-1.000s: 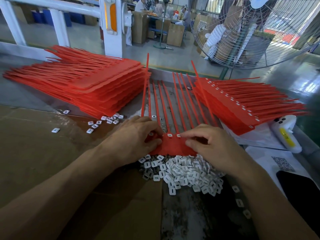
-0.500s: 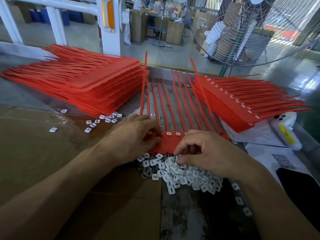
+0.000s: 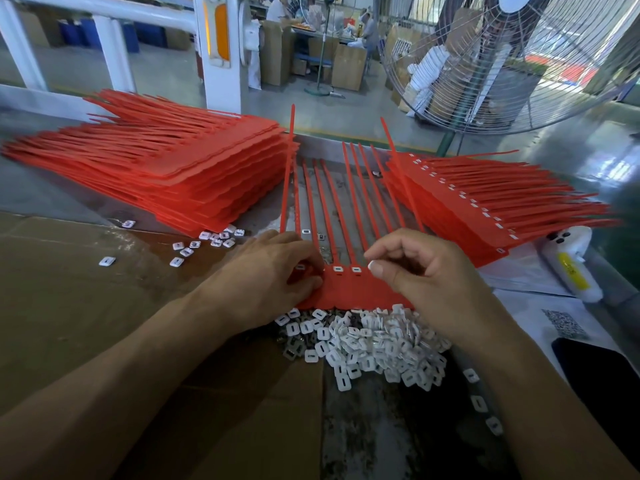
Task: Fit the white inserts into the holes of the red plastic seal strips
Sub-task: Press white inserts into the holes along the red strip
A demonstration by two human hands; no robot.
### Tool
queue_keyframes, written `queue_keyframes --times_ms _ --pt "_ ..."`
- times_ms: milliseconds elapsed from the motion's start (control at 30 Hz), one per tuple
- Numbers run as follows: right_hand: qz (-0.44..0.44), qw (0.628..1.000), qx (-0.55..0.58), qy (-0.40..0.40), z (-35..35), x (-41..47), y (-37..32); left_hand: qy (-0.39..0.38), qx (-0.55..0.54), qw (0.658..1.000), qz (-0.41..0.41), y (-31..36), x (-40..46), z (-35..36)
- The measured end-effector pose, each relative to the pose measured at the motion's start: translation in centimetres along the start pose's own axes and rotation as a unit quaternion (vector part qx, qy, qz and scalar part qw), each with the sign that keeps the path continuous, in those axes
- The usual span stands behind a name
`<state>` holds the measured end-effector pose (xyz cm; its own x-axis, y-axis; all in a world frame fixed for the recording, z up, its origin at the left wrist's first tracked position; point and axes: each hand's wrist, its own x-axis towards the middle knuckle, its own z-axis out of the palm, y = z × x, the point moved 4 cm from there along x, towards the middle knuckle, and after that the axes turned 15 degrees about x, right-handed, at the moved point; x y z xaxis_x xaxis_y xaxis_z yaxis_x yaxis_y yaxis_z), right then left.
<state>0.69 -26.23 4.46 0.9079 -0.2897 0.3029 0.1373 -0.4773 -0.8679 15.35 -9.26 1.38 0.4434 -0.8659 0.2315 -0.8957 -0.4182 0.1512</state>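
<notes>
The flat red plastic sheet of joined seal strips (image 3: 349, 289) lies on the surface between the two hands, its long tails fanning away from the person. Two small white square inserts (image 3: 347, 269) sit in holes along the sheet's far edge; the holes to the right of them look unfilled, though the right hand hides most of that edge. The left hand (image 3: 273, 271) holds down the sheet's left end, fingers curled over a spot where another insert peeks out. The right hand (image 3: 426, 271) hovers over the sheet's right part with thumb and forefinger pinched narrow; whether an insert sits between them I cannot tell. Just nearer than the sheet lies a large heap of loose white inserts (image 3: 367, 344). Left of the sheet rises a tall stack of red sheets (image 3: 180, 171), apparently unfilled; to the right, a fanned stack with white inserts showing (image 3: 485, 209). Much seems left.
</notes>
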Motion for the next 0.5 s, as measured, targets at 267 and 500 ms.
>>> queue_keyframes --times_ms 267,500 --pt "0.047 0.992 0.047 0.108 -1.5 -0.1 1.0 0.003 -0.003 1.000 0.002 0.1 0.0 0.0" --pt "0.059 0.988 0.025 0.140 -1.3 -0.1 1.0 0.007 -0.001 1.000 -0.001 0.1 0.0 -0.2"
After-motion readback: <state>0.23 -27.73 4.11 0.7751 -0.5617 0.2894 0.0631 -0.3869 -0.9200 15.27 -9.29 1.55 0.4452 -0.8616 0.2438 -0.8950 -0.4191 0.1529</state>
